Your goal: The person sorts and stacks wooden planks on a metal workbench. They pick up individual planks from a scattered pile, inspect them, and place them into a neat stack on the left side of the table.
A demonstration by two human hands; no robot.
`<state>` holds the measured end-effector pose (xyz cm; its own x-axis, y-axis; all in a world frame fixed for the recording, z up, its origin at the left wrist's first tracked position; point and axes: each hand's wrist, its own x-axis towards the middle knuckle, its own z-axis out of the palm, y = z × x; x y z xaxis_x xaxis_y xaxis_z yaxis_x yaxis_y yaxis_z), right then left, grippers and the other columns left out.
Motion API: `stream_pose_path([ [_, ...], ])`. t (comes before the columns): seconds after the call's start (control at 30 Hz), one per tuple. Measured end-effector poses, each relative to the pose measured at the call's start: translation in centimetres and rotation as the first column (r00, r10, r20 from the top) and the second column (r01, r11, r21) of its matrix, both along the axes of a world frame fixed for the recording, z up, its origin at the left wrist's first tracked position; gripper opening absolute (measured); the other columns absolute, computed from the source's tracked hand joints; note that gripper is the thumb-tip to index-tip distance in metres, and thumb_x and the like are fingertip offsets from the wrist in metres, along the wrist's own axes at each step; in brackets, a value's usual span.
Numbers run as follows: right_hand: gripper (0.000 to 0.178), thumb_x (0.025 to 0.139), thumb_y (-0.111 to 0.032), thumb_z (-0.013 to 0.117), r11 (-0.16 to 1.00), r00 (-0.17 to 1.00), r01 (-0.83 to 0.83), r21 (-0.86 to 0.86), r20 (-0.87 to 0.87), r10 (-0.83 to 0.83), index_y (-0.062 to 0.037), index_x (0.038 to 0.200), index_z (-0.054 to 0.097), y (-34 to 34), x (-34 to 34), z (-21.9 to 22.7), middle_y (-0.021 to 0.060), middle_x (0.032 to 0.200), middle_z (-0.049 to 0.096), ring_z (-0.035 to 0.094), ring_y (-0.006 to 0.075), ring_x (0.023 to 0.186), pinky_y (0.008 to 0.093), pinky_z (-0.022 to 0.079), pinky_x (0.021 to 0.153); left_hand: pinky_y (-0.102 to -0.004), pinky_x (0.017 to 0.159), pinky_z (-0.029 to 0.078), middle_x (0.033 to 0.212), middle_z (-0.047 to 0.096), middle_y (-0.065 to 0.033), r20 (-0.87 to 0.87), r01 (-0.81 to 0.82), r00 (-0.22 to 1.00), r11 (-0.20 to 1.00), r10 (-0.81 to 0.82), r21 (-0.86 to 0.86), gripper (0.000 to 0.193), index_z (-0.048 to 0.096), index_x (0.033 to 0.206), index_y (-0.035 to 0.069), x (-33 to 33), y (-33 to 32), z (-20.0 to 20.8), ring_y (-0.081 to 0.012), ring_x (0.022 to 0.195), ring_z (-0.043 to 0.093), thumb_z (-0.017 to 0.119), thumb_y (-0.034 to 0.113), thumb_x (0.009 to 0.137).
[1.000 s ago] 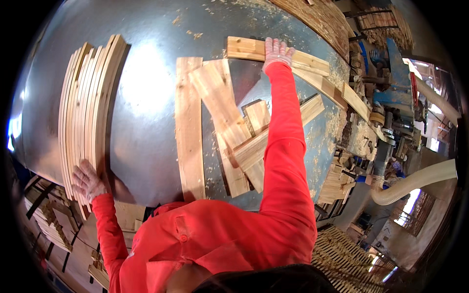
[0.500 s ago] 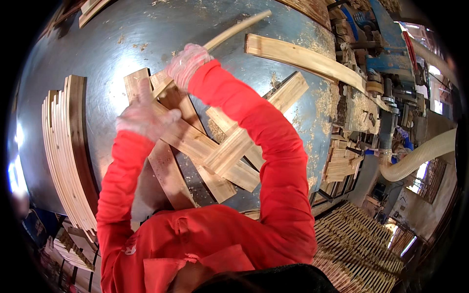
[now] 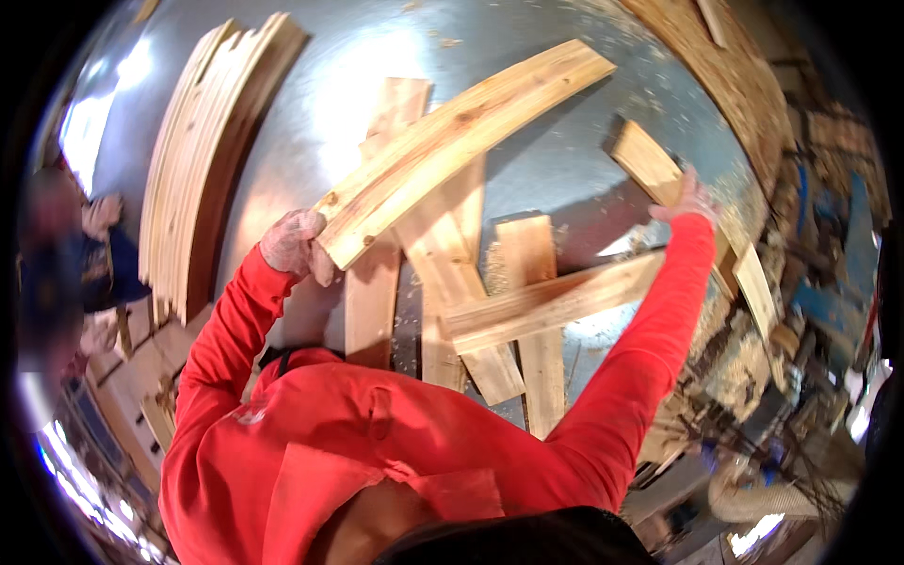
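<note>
A long pale board (image 3: 461,127) with dark knots slants up and right above the other pieces. My left hand (image 3: 294,245), in a thin whitish glove, is closed round its near left end. At the right, my gloved right hand (image 3: 689,200) lies across another board (image 3: 645,155), thumb and fingers spread over it. That board slopes down toward the machine side, and my hand hides part of it. Beneath and between my arms, several loose boards (image 3: 452,282) lie crossed over each other, one board (image 3: 556,306) slanting over the top of them.
A stack of boards (image 3: 202,160) stands on edge at the left of the metal table (image 3: 334,71). Sawdust and machinery (image 3: 829,311) are at the right, with a ribbed hose (image 3: 753,494) below. Another person's gloved hand (image 3: 101,217) shows at the far left.
The view has swung to the right. My left hand now grips the end of a board, its broad face showing. My right hand has left that board and reached right to another.
</note>
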<state>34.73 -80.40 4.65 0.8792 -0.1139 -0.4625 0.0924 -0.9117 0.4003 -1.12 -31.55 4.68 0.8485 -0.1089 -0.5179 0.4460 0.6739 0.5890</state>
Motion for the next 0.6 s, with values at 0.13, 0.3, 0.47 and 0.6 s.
stream_pose_path([
  [0.13, 0.118, 0.055, -0.035, 0.09, 0.983, 0.998, -0.062, 0.172, 0.018, 0.06, -0.0153, 0.149, 0.022, -2.5, 1.0, -2.1, 0.0152, 0.148, 0.036, 0.033, 0.0319, 0.138, 0.0421, 0.03, 0.112, -0.0283, 0.055, 0.05, 0.069, 0.066, -0.013, -0.085, 0.039, 0.996, 0.957, -0.015, 0.288, 0.033, 0.062, 0.084, -0.002, -5.1, 2.6, 3.4, -0.0202, 0.057, 0.062, 0.059, 0.031, 0.087],
  [0.3, 0.111, 0.057, -0.04, 0.087, 0.979, 0.983, -0.182, 0.095, -0.014, 0.184, -0.0153, 0.146, 0.026, 5.2, -3.6, 0.2, 0.0171, 0.14, 0.044, 0.041, 0.0336, 0.132, 0.0408, 0.037, 0.108, -0.0268, 0.059, 0.05, 0.073, 0.065, -0.0065, -0.223, 0.066, 0.955, 0.588, 0.198, 0.806, 0.03, 0.061, 0.097, 0.001, -12.8, 6.7, 4.2, -0.0138, 0.064, 0.062, 0.061, 0.03, 0.09],
  [0.47, 0.112, 0.057, -0.041, 0.085, 0.879, 0.876, -0.426, 0.212, 0.339, 0.342, -0.016, 0.147, 0.024, 10.5, -5.6, 2.4, 0.0197, 0.134, 0.047, 0.047, 0.0373, 0.124, 0.0436, 0.039, 0.105, -0.0383, 0.07, 0.051, 0.086, 0.068, -0.0127, -0.324, 0.377, 0.844, -0.044, 0.427, 0.925, 0.04, 0.058, 0.108, 0.005, -22.7, 12.1, -2.5, -0.0273, 0.078, 0.065, 0.058, 0.041, 0.091],
  [0.6, 0.098, 0.059, -0.027, 0.086, 0.48, 0.833, -0.495, 0.724, 0.553, 0.024, -0.0142, 0.142, 0.035, 12.6, -4.7, 10.2, 0.0185, 0.126, 0.051, 0.052, 0.0363, 0.114, 0.0412, 0.046, 0.097, -0.047, 0.085, 0.047, 0.1, 0.067, -0.0197, -0.598, 0.708, 0.647, -0.082, 0.473, 0.701, 0.055, 0.06, 0.111, 0.009, -20.1, 13.7, 0.2, -0.039, 0.099, 0.062, 0.05, 0.058, 0.088],
])
